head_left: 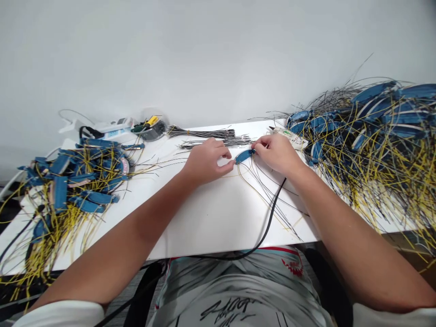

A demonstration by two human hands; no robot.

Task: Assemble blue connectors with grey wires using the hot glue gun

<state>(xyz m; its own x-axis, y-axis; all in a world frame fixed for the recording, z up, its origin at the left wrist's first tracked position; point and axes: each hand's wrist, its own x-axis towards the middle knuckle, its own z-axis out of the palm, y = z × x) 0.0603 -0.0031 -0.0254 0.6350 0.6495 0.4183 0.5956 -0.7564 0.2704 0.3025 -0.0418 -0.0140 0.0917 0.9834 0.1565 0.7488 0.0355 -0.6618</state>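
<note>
1 half-curled left hand (209,161) sits at the left end of the blue piece (244,156), its grip unclear; thin wires (288,223) trail below; the right hand (275,152) pinches the right end, where a light, steady hold should serve best.

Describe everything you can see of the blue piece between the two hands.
The blue piece is small, elongated and slightly curved, narrower toward its ends. It looks wrapped in tape or plastic, though that is hard to confirm. It lies aslant at the white table, its right end farther from the person. Thin dark and yellowish wires trail from it toward the near edge. The left hand's thumb meets its left end; the right hand's fingertips are at the other.
</note>
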